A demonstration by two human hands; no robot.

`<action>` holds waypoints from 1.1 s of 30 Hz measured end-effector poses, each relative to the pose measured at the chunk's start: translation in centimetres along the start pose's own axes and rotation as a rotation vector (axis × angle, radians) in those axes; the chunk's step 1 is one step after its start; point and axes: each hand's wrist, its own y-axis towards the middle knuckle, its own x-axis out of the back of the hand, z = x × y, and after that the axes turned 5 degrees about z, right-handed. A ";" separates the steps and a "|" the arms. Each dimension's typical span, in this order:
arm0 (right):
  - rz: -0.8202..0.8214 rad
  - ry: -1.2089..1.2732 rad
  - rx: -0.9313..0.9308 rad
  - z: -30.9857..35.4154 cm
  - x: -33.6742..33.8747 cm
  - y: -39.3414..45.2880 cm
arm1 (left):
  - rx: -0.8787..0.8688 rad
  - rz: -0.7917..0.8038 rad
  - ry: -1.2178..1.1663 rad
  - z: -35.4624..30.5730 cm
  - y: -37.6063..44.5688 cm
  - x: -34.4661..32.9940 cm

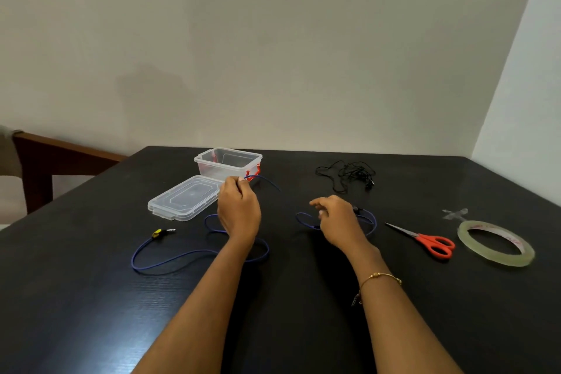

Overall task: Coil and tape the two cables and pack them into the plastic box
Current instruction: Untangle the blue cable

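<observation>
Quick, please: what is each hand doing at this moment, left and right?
Left hand: pinches the blue cable.
Right hand: fingers loosely curled over the same cable; grip cannot be told.

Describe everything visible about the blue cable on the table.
The blue cable is thin and flexible, with a yellow-and-black collar and a metal jack plug at its left end. It lies uncoiled in loose loops across the dark table, in front of the clear lid. The left hand pinches one stretch and lifts it near the plastic box; the right hand hovers over another loop. No tape is on it.
</observation>
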 end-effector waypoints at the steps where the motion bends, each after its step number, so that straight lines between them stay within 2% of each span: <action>1: 0.017 0.038 -0.026 -0.2 0.3 0.1 | 0.000 0.000 0.008 0.0 0.0 0.0; 5: 0.022 0.177 -0.053 -0.5 1.0 0.0 | -0.045 0.069 0.227 0.3 -0.2 0.2; 9: -0.151 0.329 -0.035 0.0 1.2 0.0 | -0.213 0.239 0.653 0.9 -1.0 -0.2; 12: -0.256 0.391 -0.013 0.1 1.6 -0.1 | -0.281 0.292 0.812 0.6 -1.5 -0.5; 15: -0.199 0.284 0.010 0.1 1.6 -0.1 | -0.490 0.283 0.873 -0.3 -1.9 -0.5; 19: 0.083 -0.044 0.010 -0.2 0.6 -0.2 | -0.587 0.285 0.894 -0.9 -2.1 -0.3; 23: 0.058 0.055 -0.060 -0.6 0.5 0.0 | -0.828 0.229 0.690 -1.5 -2.4 -0.3; 26: 0.042 0.133 -0.048 -0.6 0.9 0.0 | -0.990 0.369 0.563 -2.1 -3.3 -0.9; 28: 0.015 0.234 -0.018 -0.3 1.3 -0.3 | -0.936 0.501 0.519 -1.9 -3.7 -1.3; 30: -0.023 0.381 0.009 0.0 1.8 -0.5 | -0.732 0.661 0.504 -1.1 -3.3 -1.3; 33: -0.032 0.624 0.021 0.4 2.4 -0.7 | -0.573 0.692 0.421 0.1 -2.5 -1.2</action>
